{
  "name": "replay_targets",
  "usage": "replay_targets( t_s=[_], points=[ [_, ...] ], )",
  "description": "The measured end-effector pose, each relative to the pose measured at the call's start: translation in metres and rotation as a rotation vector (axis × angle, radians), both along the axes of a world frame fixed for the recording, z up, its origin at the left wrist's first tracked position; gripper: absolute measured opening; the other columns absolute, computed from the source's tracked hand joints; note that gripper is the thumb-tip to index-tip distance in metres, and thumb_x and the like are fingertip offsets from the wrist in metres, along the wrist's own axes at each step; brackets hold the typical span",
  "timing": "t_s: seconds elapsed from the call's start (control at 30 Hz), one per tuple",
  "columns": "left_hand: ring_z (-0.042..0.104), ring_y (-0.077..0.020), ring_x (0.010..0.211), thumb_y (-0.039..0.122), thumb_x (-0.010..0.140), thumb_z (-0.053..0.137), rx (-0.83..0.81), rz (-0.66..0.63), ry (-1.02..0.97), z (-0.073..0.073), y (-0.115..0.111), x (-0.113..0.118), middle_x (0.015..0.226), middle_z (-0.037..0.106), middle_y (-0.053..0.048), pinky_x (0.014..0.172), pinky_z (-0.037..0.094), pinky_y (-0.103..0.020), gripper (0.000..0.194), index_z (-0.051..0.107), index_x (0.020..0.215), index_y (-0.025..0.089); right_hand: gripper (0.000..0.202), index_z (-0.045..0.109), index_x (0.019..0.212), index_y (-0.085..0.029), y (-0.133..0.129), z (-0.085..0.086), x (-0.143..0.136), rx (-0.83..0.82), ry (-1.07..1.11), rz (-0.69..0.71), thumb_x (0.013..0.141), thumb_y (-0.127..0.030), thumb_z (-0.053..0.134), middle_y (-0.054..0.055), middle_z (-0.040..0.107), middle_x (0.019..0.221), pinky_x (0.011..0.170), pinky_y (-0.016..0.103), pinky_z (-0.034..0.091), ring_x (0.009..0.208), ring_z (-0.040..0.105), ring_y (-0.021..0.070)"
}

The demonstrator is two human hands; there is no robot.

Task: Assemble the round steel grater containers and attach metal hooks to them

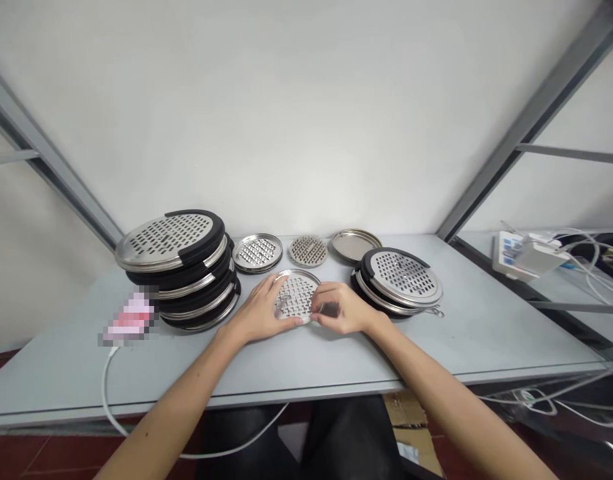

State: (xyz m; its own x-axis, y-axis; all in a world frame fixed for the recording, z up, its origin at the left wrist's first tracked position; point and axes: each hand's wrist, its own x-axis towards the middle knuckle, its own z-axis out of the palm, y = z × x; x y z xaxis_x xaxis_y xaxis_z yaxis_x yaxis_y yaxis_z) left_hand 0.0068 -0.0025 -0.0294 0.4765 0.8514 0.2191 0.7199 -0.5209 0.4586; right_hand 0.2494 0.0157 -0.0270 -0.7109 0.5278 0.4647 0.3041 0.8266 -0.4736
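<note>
A round metal grater plate with a raised rim and a pattern of cutting holes lies on the grey table in front of me. My left hand is curled round its left side, fingers at the far rim and thumb along the near rim. At the right near rim, my right hand is closed in a pinch, fingertips touching the plate's edge. Whatever sits between those fingertips is too small to make out. Behind lie another rimmed grater plate, a flat perforated disc and a shallow round metal pan.
To the left rises a tall stack of round graters with black edging. A shorter stack of similar graters stands at right, metal loops beside it. A blurred pink item with a white cable lies left. Beyond the right frame is a power strip.
</note>
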Motion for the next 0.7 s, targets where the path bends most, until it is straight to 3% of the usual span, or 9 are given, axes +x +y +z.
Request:
replay_targets(
  t_s=[0.2,0.33,0.7],
  points=[
    [0.018,-0.0352,0.146,0.064,0.074,0.065,-0.121,0.012,0.108,0.003,-0.001,-0.001,0.158,0.023,-0.016,0.118,0.023,-0.050,0.098,0.026,0.150,0.015,0.017,0.067,0.100,-0.018,0.009,-0.013,-0.003,0.047,0.044,-0.291,0.088,-0.023,0.055,0.009,0.067,0.101,0.089,0.040,0.049,0.097,0.060,0.0229],
    [0.017,-0.0343,0.147,0.066,0.075,0.062,-0.119,0.008,0.135,0.002,-0.001,-0.001,0.157,0.024,-0.017,0.118,0.022,-0.050,0.096,0.030,0.149,0.013,0.029,0.062,0.115,-0.018,0.013,-0.020,-0.003,0.031,0.027,-0.334,0.087,-0.023,0.057,0.012,0.062,0.117,0.098,0.043,0.046,0.110,0.057,0.0252],
    [0.020,-0.0351,0.146,0.067,0.076,0.061,-0.084,0.001,0.149,0.003,-0.001,-0.001,0.155,0.029,-0.017,0.116,0.026,-0.051,0.085,0.044,0.141,0.016,0.048,0.046,0.133,-0.013,0.019,-0.026,-0.004,0.000,0.063,-0.556,0.093,-0.038,0.049,0.018,0.051,0.134,0.110,0.048,0.036,0.128,0.045,0.0283]
  ],
)
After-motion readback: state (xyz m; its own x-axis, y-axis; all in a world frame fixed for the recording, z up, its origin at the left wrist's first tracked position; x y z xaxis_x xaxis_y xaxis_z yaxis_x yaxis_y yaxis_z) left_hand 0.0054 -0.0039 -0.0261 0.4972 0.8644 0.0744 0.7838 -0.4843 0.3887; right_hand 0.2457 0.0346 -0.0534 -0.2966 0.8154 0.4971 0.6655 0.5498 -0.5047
